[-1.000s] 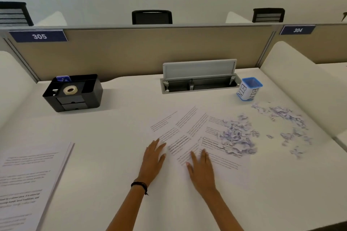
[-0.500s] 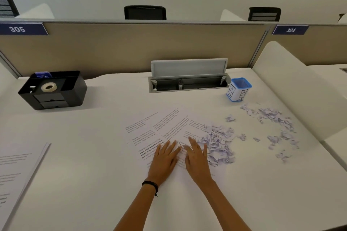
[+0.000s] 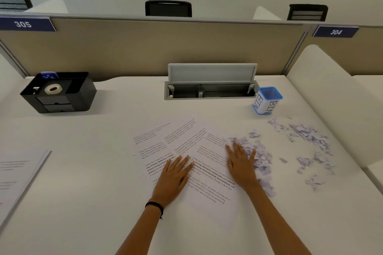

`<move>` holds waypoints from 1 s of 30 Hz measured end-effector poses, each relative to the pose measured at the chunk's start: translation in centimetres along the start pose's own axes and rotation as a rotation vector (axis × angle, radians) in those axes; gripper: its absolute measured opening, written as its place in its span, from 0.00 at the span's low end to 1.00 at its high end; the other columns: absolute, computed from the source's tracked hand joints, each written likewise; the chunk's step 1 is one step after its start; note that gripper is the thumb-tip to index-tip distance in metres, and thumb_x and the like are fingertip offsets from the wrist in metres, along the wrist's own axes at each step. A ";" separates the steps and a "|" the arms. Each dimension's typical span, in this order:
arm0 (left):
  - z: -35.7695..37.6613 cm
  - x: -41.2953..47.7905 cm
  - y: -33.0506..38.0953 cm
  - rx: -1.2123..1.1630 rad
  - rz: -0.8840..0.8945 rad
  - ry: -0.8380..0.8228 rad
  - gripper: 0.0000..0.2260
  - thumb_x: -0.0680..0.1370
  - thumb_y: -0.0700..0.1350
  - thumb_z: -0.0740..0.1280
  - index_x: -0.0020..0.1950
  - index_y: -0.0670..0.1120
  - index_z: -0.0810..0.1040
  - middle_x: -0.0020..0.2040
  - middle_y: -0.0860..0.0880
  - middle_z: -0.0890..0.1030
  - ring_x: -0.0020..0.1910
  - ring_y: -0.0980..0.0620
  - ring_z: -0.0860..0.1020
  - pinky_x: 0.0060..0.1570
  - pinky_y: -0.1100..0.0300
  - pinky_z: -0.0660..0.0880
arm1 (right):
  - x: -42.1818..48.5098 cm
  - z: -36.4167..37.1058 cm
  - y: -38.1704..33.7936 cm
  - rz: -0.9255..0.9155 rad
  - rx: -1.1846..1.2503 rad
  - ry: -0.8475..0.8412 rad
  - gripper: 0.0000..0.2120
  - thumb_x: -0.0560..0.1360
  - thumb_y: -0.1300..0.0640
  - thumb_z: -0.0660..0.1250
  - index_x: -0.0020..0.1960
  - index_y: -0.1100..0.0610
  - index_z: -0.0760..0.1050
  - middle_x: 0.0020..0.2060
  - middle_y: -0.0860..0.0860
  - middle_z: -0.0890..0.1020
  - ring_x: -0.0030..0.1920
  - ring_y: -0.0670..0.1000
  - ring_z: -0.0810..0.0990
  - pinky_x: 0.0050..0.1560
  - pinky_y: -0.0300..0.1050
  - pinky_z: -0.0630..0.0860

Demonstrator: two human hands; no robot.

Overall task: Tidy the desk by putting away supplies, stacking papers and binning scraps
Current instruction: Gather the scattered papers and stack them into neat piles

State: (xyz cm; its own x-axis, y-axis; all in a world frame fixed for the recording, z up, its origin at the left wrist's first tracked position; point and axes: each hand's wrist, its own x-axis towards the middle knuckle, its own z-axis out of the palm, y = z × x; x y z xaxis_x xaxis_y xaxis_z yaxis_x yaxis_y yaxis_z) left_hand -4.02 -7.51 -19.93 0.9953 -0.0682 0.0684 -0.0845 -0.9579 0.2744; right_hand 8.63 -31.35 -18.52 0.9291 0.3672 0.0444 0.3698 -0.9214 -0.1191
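Several printed sheets (image 3: pixel 165 141) lie fanned out in the middle of the white desk (image 3: pixel 93 172). My left hand (image 3: pixel 173 176) lies flat on the lower left sheets, fingers straight. My right hand (image 3: pixel 241 163) lies flat on the rightmost sheet, its fingers touching a heap of torn paper scraps (image 3: pixel 260 155). More scraps (image 3: pixel 308 136) are scattered to the right. A small blue-rimmed cup labelled BIN (image 3: pixel 267 100) stands behind them. A black desk organiser (image 3: pixel 60 94) holding a tape roll (image 3: pixel 53 89) sits at the back left.
A second stack of printed paper (image 3: pixel 18 174) lies at the left edge. An open cable hatch (image 3: pixel 211 87) is set into the desk below the beige partition (image 3: pixel 165 47). A white side divider (image 3: pixel 331 99) bounds the right.
My right hand has slid right, away from the left hand, up against the scrap heap. The left hand stays flat on the sheets. The camera view has shifted a little.
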 end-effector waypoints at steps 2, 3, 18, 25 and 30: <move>-0.1 0.0 0.1 -0.015 0.005 0.008 0.21 0.81 0.56 0.42 0.74 0.56 0.55 0.74 0.55 0.57 0.74 0.54 0.53 0.71 0.56 0.43 | 0.4 -0.1 2.7 0.031 -0.002 0.036 0.24 0.78 0.48 0.45 0.69 0.53 0.65 0.69 0.56 0.68 0.67 0.59 0.69 0.68 0.63 0.37; -0.1 0.0 0.1 -0.027 0.007 0.014 0.21 0.81 0.56 0.42 0.74 0.57 0.55 0.74 0.55 0.57 0.74 0.54 0.52 0.72 0.56 0.43 | 0.6 -0.1 3.9 0.055 -0.004 0.046 0.24 0.77 0.49 0.45 0.69 0.54 0.66 0.69 0.56 0.68 0.67 0.59 0.69 0.68 0.67 0.39; -0.4 0.0 0.3 -0.043 0.002 0.034 0.20 0.81 0.56 0.44 0.74 0.58 0.54 0.75 0.56 0.55 0.74 0.57 0.47 0.71 0.55 0.44 | 2.2 0.3 -0.7 -0.308 0.177 -0.094 0.35 0.72 0.37 0.25 0.74 0.48 0.46 0.73 0.45 0.46 0.74 0.46 0.42 0.74 0.57 0.42; -0.1 -0.1 0.2 -0.038 0.004 0.034 0.20 0.81 0.55 0.44 0.74 0.58 0.53 0.75 0.57 0.54 0.74 0.58 0.46 0.71 0.54 0.44 | 2.7 -0.4 3.7 0.036 0.232 -0.057 0.33 0.73 0.40 0.36 0.74 0.53 0.54 0.75 0.52 0.53 0.75 0.51 0.48 0.72 0.52 0.42; -0.1 0.0 0.3 -0.072 -0.012 0.046 0.22 0.80 0.58 0.41 0.74 0.57 0.53 0.75 0.57 0.51 0.74 0.58 0.46 0.72 0.58 0.40 | 2.0 -1.1 3.4 0.144 0.299 0.023 0.23 0.79 0.56 0.57 0.72 0.59 0.60 0.71 0.60 0.63 0.72 0.59 0.59 0.72 0.57 0.56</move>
State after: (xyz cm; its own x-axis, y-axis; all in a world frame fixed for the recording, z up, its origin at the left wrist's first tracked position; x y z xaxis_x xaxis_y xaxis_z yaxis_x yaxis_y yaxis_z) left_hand -4.08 -7.82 -19.75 0.9932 -0.0429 0.1083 -0.0779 -0.9360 0.3434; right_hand 11.78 -33.85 -17.77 0.9729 0.2296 0.0276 0.2204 -0.8843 -0.4115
